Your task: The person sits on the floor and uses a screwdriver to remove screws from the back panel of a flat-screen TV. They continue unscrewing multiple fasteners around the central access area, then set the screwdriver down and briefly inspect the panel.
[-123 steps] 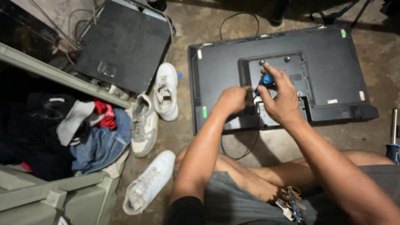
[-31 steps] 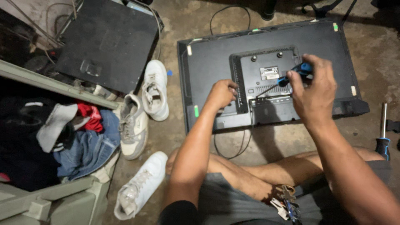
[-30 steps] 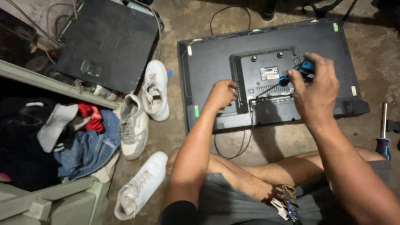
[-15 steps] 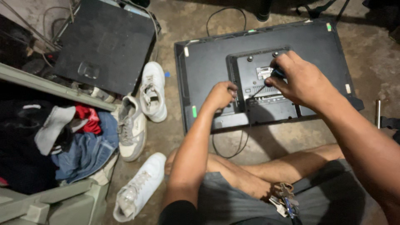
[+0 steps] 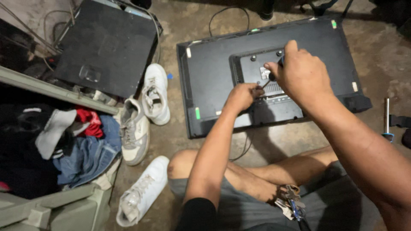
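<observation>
A bunch of keys [image 5: 289, 201] lies in the seated person's lap. Beyond the knees a flat-screen set [image 5: 214, 77] rests face down on the concrete floor [image 5: 180, 132]. The left hand [image 5: 242, 96], fingers pinched shut, steadies something small at the lower edge of the raised back panel [image 5: 257, 68]; what it grips I cannot tell. The right hand [image 5: 302, 72] is wrapped tight around a screwdriver [image 5: 270, 77], tip angled toward that spot. Best to keep the blade square in the screw head and press down firmly. Pale shoes [image 5: 155, 94] lie off the set's left edge.
</observation>
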